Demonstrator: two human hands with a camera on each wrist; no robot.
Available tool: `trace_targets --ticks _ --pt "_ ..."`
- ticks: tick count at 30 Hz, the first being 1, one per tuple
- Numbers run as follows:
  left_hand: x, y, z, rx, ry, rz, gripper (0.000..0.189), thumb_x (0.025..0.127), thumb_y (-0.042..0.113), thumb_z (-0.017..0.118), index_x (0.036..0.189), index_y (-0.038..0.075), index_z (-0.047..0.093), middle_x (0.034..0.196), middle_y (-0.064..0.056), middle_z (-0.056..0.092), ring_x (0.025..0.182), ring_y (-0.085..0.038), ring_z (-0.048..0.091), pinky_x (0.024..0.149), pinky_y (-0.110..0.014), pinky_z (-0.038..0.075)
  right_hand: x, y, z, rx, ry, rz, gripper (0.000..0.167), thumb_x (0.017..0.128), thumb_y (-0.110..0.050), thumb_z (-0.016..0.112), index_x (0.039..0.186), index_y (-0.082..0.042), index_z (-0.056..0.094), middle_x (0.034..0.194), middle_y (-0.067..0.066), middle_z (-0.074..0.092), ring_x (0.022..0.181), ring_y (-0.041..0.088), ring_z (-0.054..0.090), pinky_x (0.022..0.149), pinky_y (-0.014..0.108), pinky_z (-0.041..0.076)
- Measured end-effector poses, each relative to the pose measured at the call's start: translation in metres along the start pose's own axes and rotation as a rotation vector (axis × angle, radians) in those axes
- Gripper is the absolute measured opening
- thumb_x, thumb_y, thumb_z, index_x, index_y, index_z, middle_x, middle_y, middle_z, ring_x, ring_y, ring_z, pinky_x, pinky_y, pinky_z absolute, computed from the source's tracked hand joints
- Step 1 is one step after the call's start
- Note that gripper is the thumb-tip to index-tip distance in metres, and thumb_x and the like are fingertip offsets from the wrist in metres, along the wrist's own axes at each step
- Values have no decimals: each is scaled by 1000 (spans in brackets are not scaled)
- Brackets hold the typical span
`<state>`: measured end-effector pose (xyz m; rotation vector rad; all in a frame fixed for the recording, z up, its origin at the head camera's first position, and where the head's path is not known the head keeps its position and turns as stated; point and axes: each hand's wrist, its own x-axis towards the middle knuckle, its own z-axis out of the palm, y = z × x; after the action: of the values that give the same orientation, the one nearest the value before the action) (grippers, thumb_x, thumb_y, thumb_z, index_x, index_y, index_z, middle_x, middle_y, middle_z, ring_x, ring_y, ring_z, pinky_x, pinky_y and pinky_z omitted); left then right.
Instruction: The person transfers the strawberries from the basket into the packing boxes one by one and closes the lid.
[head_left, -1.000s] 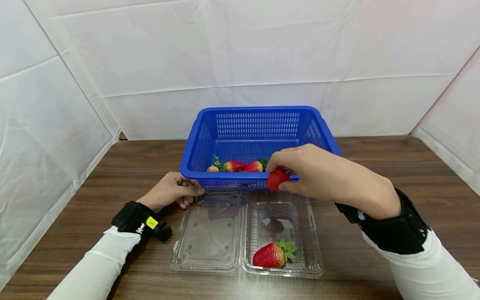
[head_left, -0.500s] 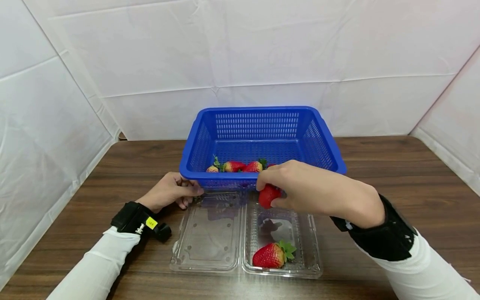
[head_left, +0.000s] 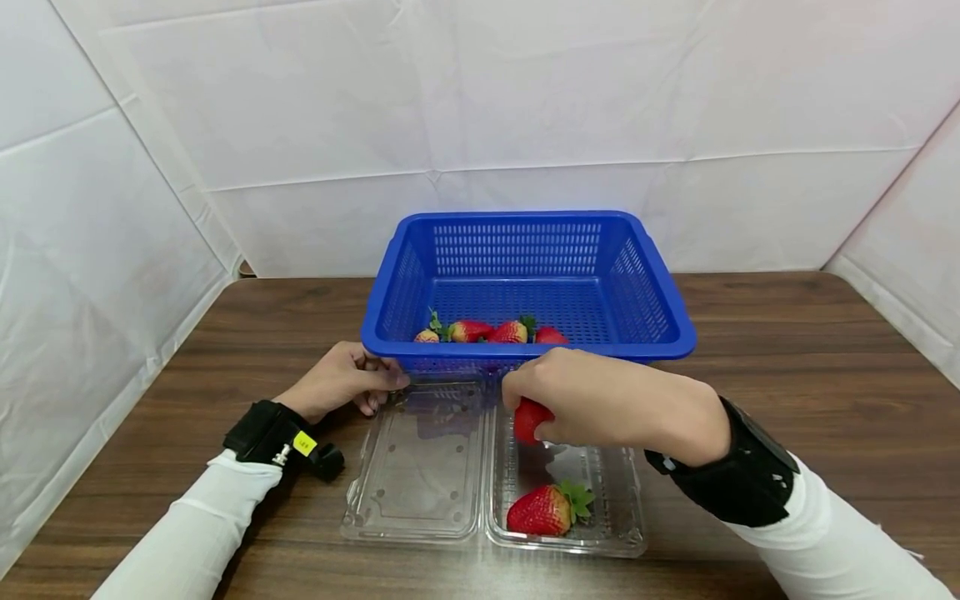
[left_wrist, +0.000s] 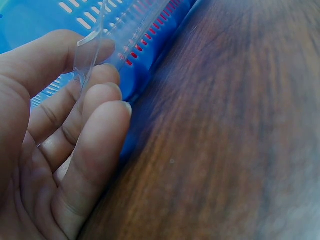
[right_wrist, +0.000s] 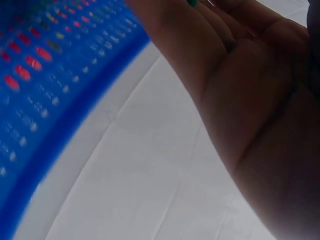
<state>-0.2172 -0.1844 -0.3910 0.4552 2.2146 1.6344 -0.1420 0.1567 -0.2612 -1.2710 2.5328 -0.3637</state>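
Head view: by the right hand [head_left: 600, 400], a glossy red strawberry [head_left: 530, 422] is pinched over the far end of the right half of a clear plastic hinged box [head_left: 427, 467]; its far left corner is gripped by the left hand [head_left: 348, 383]. At the near end, a green-leafed strawberry [head_left: 538, 511] is contained; beyond, other strawberries [head_left: 510, 332] are held in a blue perforated plastic basket [head_left: 525, 350]. Apparently the box is being filled; lowering and gentle release are called for.

Head view: from above/behind L hand [head_left: 343, 386] & R hand [head_left: 581, 402], facing fwd/down. Wrist views: v. close, palm side, facing past ea. hand; all 3 share blue basket [head_left: 517, 250].
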Motion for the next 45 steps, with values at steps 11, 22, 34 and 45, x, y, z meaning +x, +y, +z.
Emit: trace_targets --ticks 11,22,34,45 --pt "-1 1 0 -2 0 4 13 96 10 78 90 1 71 71 -8 65 60 -14 63 56 -29 58 9 -8 12 30 -122 60 20 92 -1 82 102 -11 69 83 -7 61 76 10 57 68 26 52" --pt "0 1 -1 -1 -2 11 12 95 10 78 91 1 72 70 -8 65 60 -14 64 56 -29 58 15 -12 25 5 -171 86 21 90 -2 84 103 -10 70 85 -6 65 77 8 60 70 26 54" --pt "0 0 0 -5 -7 15 11 96 9 77 90 1 72 70 -7 65 60 -13 63 55 -28 58 16 -11 31 7 -175 84 21 89 -5 86 98 -12 69 82 -6 63 73 8 59 67 26 53" --pt "0 1 0 2 6 2 11 95 9 78 91 1 72 69 -8 64 59 -14 63 55 -29 58 17 -13 33 28 -183 107 22 88 -3 85 90 -14 66 76 -8 60 66 7 55 60 25 50"
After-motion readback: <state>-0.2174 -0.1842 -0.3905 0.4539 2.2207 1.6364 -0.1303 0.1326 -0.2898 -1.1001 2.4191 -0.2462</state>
